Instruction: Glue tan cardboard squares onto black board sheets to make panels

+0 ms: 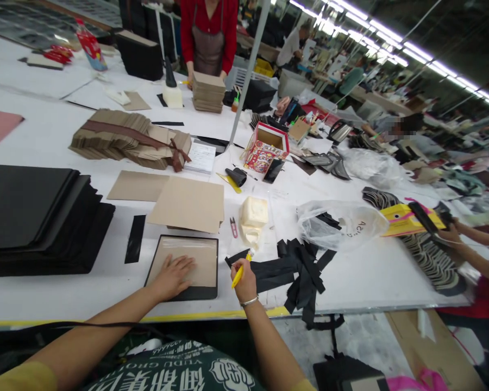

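My left hand [174,277] lies flat with fingers spread on a tan board [204,266], which rests on a slightly larger black sheet [212,291]. A glossy wet-looking strip runs along the board's far edge. In my right hand [245,281] is a yellow-handled brush [238,276], its bristle end pointing away from me. Just beyond the brush stands a cream glue container [254,212] with drips down its front. Pink thread snips [233,227] lie left of it. Black strips [273,271] are heaped beside my right hand.
A tall stack of black sheets [28,212] stands at left. Tan boards [191,201] lie beyond my left hand, with a tied bundle of boards [118,136] behind. A plastic bag [334,220] and a red box [267,146] are to the right. Co-workers stand across and at right.
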Tool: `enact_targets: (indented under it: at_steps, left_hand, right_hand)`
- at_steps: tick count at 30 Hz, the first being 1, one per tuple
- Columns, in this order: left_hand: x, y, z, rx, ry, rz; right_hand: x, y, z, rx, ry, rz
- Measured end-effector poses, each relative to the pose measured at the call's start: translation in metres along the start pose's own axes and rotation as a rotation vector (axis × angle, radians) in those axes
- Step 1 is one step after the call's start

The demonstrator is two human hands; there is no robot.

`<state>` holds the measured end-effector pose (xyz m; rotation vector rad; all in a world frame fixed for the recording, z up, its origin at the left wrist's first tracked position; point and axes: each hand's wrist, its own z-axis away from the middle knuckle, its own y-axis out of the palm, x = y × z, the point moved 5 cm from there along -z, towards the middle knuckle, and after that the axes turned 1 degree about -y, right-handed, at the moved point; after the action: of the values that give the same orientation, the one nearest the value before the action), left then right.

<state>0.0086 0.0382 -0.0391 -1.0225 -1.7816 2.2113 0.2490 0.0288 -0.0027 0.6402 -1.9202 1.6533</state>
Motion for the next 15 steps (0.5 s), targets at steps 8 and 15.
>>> enact_targets:
  at_steps: [8, 15]
  left_hand:
    - [-0.052, -0.037, -0.035, -0.061, -0.113, 0.772]
    - [-0.07, -0.033, -0.041, 0.208, -0.17, 1.299]
  right_hand:
    - [0.057, -0.008, 0.0, 0.017, 0.12, -0.411]
    - [0.072, -0.028, 0.003, 0.027, 0.12, -0.508]
